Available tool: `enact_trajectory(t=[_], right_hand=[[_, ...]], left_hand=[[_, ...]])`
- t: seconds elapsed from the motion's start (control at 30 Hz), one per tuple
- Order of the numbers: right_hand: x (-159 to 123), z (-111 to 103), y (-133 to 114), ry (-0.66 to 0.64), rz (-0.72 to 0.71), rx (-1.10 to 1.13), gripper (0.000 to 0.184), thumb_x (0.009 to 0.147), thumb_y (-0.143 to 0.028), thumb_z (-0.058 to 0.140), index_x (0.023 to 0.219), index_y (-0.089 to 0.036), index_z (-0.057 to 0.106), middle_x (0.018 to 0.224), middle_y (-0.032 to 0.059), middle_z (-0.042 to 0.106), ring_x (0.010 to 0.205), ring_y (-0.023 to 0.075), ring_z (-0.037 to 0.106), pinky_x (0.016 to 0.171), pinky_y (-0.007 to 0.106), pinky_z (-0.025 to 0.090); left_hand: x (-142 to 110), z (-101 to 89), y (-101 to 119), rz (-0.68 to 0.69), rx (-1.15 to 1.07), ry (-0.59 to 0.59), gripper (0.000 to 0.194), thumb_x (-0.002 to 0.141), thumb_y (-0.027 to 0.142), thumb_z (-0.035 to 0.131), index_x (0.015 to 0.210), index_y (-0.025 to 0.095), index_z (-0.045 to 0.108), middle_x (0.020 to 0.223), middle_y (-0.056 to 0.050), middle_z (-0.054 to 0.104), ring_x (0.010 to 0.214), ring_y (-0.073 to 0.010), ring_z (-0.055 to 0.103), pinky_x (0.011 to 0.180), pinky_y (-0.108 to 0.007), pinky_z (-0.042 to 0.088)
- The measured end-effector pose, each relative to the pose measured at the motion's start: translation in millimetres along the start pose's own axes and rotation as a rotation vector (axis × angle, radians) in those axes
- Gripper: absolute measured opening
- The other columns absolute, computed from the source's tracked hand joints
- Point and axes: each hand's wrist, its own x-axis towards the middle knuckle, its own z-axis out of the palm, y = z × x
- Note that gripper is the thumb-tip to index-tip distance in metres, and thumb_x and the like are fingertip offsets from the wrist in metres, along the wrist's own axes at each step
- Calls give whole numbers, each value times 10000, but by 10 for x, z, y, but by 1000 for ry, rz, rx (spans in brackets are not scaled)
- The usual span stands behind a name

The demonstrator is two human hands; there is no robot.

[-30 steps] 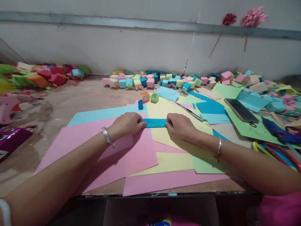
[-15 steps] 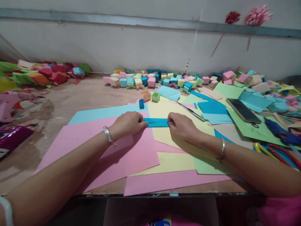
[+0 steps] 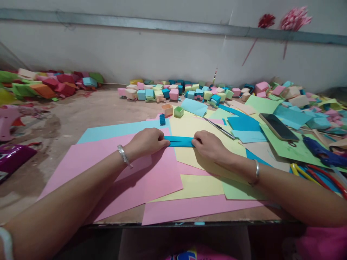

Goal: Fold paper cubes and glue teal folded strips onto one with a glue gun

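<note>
A folded strip of blue paper (image 3: pixel 180 141) lies level between my two hands, with a seam running along its length. At its left end, the thumb and curled fingers of my left hand (image 3: pixel 150 141) pinch it. My right hand (image 3: pixel 207 143) grips the other end with its fingers bent in. Under the strip are overlapping coloured sheets, among them a pink sheet (image 3: pixel 114 180) below my left arm and a yellow sheet (image 3: pixel 189 126) behind the strip. Just beyond my left hand sit a small ridged blue paper piece (image 3: pixel 162 119), an orange paper box (image 3: pixel 167 109) and a green paper box (image 3: pixel 179 112).
Many small paper cubes (image 3: pixel 173 94) line the wall. To the right are a pen (image 3: pixel 219 129), a phone (image 3: pixel 279 127), a blue glue gun (image 3: pixel 321 148) and scissors with yellow handles (image 3: pixel 303 175). A pink glue gun (image 3: pixel 8 122) and a purple object (image 3: pixel 16 160) stand at left.
Both hands keep their hold on the blue strip in almost the same place. Its seam looks slightly wider now. The whole view has shifted a little.
</note>
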Motion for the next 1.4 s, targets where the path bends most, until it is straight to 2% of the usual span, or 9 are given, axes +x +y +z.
enact_trajectory(t=[0.37,0.6,0.67,0.73,0.83,0.9,1.0,1.2,1.4], right_hand=[[1,-20,-30,-65,-58,-227,240,915,-252,421,745,-164,564,808,78,555,683,156,417,569,304,196],[0,0,-1,-34,-19,-190,246,903,-282,450,707,-172,550,745,53,543,629,143,393,558,305,193],[-16,15,8,43,-25,-199,191,873,-280,495,723,-175,550,750,46,534,641,149,389,562,303,195],[-35,35,8,173,-119,-248,106,840,-249,536,779,-169,567,793,57,536,688,166,391,581,307,200],[-54,64,-1,284,-425,-368,89,848,-151,509,809,-160,589,807,70,533,717,178,355,612,325,190],[-58,73,-10,257,-609,-431,179,898,-125,458,804,-165,605,783,64,531,708,178,333,621,335,175],[-62,69,-24,218,-707,-471,242,978,-181,403,890,-174,628,808,61,548,722,181,341,624,341,157],[-119,36,-91,115,-663,-522,237,980,-163,409,945,-134,642,860,86,586,780,192,410,618,344,151],[-288,-79,-228,-64,-500,-629,173,849,-185,628,688,-135,664,760,112,589,771,220,466,598,334,148]], left_hand=[[-14,1,14,45,75,33,375,840,462,470,578,198,524,613,-50,608,536,-172,468,505,-292,280],[-13,-22,14,17,80,37,359,814,471,534,586,203,604,601,-43,630,526,-169,506,473,-273,282],[-4,-28,-10,15,71,61,360,798,488,573,580,203,599,582,-36,619,518,-165,502,467,-269,276],[-4,-26,-17,22,68,119,343,772,488,627,591,199,583,581,-27,610,515,-160,493,460,-263,264],[-32,1,25,127,67,244,196,756,354,682,673,193,608,634,-12,611,552,-150,495,486,-255,272],[-62,32,78,295,62,297,48,778,231,650,750,196,666,695,-14,615,614,-151,514,531,-254,300],[-104,55,134,494,91,303,183,817,155,572,749,216,731,701,-27,585,651,-154,515,565,-264,305],[-147,-34,103,629,250,192,335,768,65,502,804,272,763,724,-5,622,619,-133,526,516,-278,243],[-201,-96,144,598,371,138,320,782,94,482,787,259,756,705,-14,658,635,-152,561,505,-292,215]])
